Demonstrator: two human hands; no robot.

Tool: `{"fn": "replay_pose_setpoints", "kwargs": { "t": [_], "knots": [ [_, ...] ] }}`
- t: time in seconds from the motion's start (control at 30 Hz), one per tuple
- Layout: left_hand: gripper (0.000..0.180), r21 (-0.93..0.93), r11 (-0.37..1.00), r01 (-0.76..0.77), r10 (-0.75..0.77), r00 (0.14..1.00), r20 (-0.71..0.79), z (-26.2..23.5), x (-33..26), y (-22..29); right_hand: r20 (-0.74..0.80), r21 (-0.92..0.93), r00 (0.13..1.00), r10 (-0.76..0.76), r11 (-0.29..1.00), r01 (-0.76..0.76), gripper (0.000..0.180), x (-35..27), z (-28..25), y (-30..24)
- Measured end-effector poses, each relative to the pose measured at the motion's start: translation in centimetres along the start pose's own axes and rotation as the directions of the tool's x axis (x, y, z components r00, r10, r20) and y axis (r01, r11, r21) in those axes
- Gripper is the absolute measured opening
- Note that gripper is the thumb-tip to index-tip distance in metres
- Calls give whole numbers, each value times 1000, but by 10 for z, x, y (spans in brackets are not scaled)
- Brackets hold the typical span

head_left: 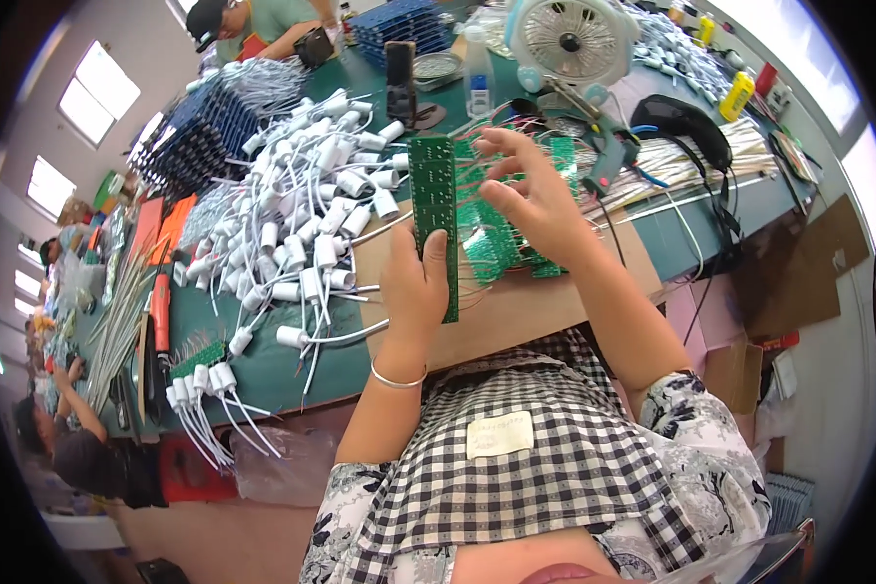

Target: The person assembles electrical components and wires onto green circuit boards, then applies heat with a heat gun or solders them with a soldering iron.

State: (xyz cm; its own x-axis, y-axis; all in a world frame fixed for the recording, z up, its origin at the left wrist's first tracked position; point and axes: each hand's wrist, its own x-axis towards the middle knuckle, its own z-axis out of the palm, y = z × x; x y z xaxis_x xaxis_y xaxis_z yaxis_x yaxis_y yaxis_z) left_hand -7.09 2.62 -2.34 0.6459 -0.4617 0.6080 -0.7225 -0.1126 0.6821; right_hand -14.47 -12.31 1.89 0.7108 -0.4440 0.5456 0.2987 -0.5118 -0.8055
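Note:
A long green circuit board strip [434, 185] stands upright in my left hand [411, 292], whose thumb presses on its face while the fingers go behind it. My right hand [533, 190] is raised to the right of the strip, apart from it, with fingers spread and nothing visible in them. Behind and below that hand, more green circuit boards [492, 243] with thin pinkish wires lie on a brown board [594, 292]. To the left spreads a big heap of white cylindrical lamp holders [307, 219] with white cables.
A soldering-gun-like tool [608, 161] and a black visor-like thing [686, 127] lie to the right. Further back stand a fan [571, 41], a phone [399, 83] and a clear bottle [477, 73]. A red-handled screwdriver [162, 311] lies left. Across the table sits another person [263, 29].

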Motion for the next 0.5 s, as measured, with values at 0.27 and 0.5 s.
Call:
{"fn": "replay_pose_setpoints", "kwargs": {
  "t": [0.27, 0.5],
  "knots": [
    [34, -15, 1000, -10, 11, 999, 47, 2, -6, -10, 34, -4, 989, 143, 990, -143, 17, -20, -1, 9],
    [31, 0, 998, 65, -64, 977, 206, 8, -12, -14, -188, -488, 834, -519, 786, 379, 19, 10, -40, -1]
  ]
}}
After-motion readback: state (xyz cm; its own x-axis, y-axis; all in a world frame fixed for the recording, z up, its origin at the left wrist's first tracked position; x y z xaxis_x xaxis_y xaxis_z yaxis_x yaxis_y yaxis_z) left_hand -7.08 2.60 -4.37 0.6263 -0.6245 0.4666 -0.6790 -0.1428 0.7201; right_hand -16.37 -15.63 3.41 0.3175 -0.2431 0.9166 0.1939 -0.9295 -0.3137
